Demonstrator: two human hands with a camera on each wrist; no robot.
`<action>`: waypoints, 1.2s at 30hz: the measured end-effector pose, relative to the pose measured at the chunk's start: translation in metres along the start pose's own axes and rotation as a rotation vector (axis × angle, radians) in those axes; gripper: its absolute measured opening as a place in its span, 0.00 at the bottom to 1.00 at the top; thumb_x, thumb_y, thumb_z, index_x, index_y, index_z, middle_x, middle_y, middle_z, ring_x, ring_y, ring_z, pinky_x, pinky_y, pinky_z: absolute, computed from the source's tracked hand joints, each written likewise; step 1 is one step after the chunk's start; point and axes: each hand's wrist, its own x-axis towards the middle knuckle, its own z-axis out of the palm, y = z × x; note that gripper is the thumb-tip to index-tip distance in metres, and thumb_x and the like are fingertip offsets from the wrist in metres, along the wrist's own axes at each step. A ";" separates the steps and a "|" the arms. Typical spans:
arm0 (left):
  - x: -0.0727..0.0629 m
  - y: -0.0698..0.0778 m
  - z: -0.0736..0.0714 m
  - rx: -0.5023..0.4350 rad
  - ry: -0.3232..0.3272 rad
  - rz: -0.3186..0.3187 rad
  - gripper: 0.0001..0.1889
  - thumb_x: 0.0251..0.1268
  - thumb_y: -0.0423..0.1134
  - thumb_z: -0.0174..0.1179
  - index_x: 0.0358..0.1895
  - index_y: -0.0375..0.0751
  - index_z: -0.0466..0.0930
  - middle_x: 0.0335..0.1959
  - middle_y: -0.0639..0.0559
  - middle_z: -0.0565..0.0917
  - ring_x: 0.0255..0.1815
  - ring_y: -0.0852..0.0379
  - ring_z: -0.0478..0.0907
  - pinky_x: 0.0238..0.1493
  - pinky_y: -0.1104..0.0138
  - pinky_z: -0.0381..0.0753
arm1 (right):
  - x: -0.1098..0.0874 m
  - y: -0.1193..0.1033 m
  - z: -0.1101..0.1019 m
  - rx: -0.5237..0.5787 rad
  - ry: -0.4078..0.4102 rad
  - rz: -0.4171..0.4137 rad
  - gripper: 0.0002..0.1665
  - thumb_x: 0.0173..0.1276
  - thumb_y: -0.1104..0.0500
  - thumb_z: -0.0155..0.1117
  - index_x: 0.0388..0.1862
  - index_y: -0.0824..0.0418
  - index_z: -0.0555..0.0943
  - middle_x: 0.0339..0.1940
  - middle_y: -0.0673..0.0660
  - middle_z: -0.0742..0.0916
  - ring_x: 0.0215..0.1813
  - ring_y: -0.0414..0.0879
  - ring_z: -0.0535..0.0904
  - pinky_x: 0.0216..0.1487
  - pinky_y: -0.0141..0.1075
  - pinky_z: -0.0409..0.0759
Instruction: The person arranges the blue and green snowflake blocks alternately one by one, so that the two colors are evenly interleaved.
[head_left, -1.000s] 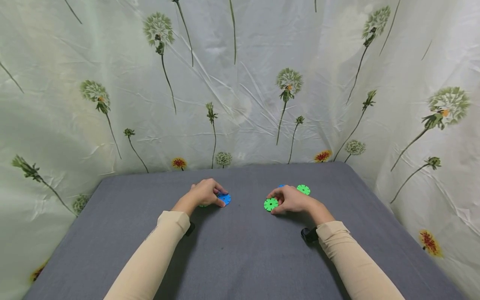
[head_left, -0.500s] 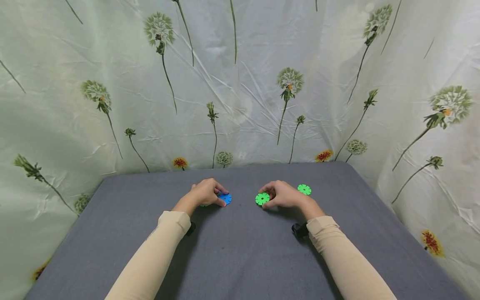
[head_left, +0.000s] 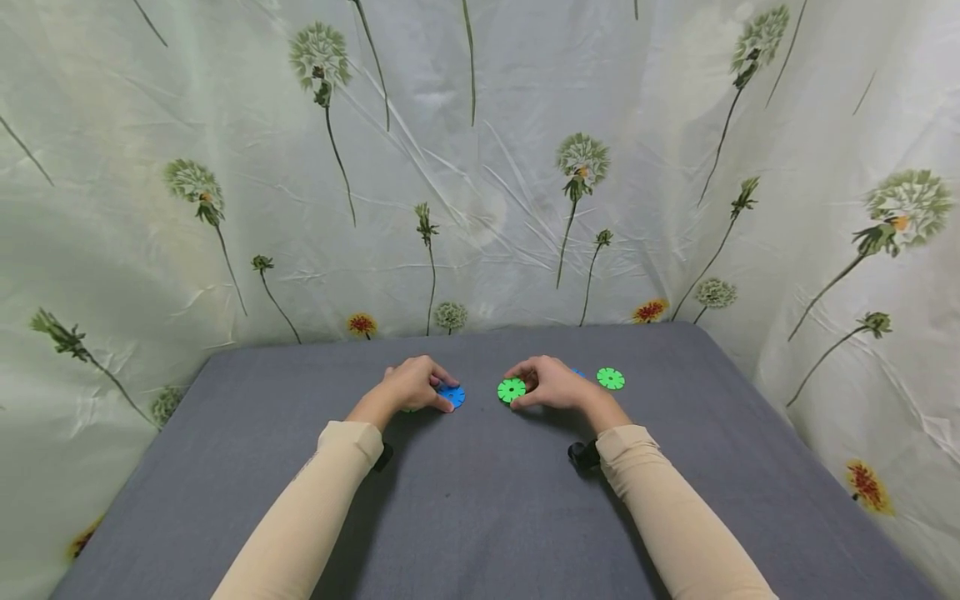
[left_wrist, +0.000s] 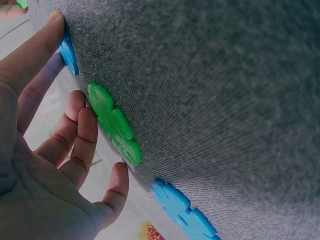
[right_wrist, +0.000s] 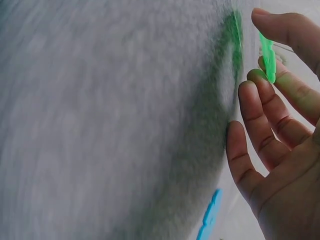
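Observation:
My left hand (head_left: 411, 386) holds a blue notched disc (head_left: 453, 395) at the table, thumb on the near edge and a finger on the far edge. Under that hand, a green disc (left_wrist: 115, 125) lies on the cloth near the curled fingers, with another blue disc (left_wrist: 185, 212) beyond it in the left wrist view. Between thumb and fingers, my right hand (head_left: 555, 385) pinches a green notched disc (head_left: 512, 390), raised over the cloth, which carries its green reflection in the right wrist view. A short gap separates this disc from the held blue one.
Behind the right hand a blue disc (head_left: 576, 372) peeks out on the table, mostly hidden in the head view. Right of it lies another green disc (head_left: 611, 378). Grey cloth (head_left: 480, 500) covers the table, and a dandelion-print curtain (head_left: 495, 167) hangs along its back and sides.
My right hand has carried its green disc leftward and slightly away from me, closer to the blue disc. The left hand has stayed in place.

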 end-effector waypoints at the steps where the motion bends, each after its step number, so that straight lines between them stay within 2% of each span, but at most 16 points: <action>1: 0.000 0.000 0.000 0.001 0.000 -0.001 0.21 0.59 0.48 0.82 0.57 0.60 0.93 0.63 0.51 0.90 0.69 0.49 0.83 0.75 0.32 0.62 | 0.001 -0.001 0.001 0.008 0.001 0.002 0.30 0.66 0.55 0.81 0.66 0.61 0.86 0.53 0.57 0.90 0.46 0.40 0.82 0.50 0.37 0.82; 7: 0.001 0.000 0.000 0.000 0.006 -0.001 0.20 0.59 0.48 0.82 0.56 0.60 0.93 0.62 0.51 0.90 0.69 0.49 0.83 0.76 0.30 0.59 | 0.011 -0.004 0.008 0.010 0.004 0.009 0.30 0.67 0.55 0.80 0.67 0.61 0.86 0.53 0.57 0.90 0.47 0.42 0.82 0.50 0.38 0.81; 14: 0.001 -0.002 0.000 0.004 0.007 0.002 0.21 0.59 0.48 0.82 0.57 0.60 0.93 0.62 0.50 0.90 0.69 0.48 0.83 0.77 0.28 0.58 | 0.021 -0.007 0.013 0.003 -0.023 0.006 0.30 0.68 0.53 0.80 0.67 0.60 0.86 0.57 0.57 0.90 0.53 0.45 0.84 0.56 0.41 0.83; 21: 0.000 -0.002 0.000 -0.008 0.001 -0.002 0.21 0.59 0.48 0.82 0.57 0.60 0.93 0.62 0.50 0.90 0.68 0.47 0.83 0.77 0.29 0.58 | 0.029 -0.008 0.020 -0.014 -0.034 -0.009 0.29 0.68 0.52 0.80 0.66 0.59 0.87 0.55 0.56 0.89 0.52 0.45 0.83 0.55 0.40 0.82; 26: 0.001 -0.001 0.001 -0.007 0.001 -0.006 0.21 0.59 0.48 0.82 0.57 0.60 0.93 0.62 0.50 0.90 0.67 0.48 0.84 0.74 0.32 0.62 | 0.033 -0.007 0.024 -0.005 -0.033 0.015 0.30 0.69 0.52 0.80 0.68 0.56 0.86 0.54 0.56 0.86 0.53 0.46 0.81 0.57 0.42 0.81; 30: 0.000 0.000 0.000 -0.013 0.005 -0.017 0.21 0.59 0.48 0.82 0.57 0.60 0.93 0.62 0.51 0.90 0.67 0.48 0.84 0.75 0.32 0.61 | 0.034 -0.007 0.025 0.000 -0.035 0.036 0.30 0.69 0.52 0.80 0.69 0.53 0.86 0.53 0.54 0.85 0.55 0.46 0.80 0.58 0.43 0.80; 36: -0.002 0.001 0.000 -0.005 0.001 -0.005 0.21 0.59 0.48 0.82 0.57 0.60 0.93 0.61 0.50 0.90 0.66 0.48 0.84 0.73 0.32 0.62 | 0.033 -0.007 0.025 0.034 -0.054 0.040 0.30 0.70 0.53 0.79 0.69 0.55 0.85 0.53 0.55 0.84 0.54 0.47 0.79 0.58 0.43 0.79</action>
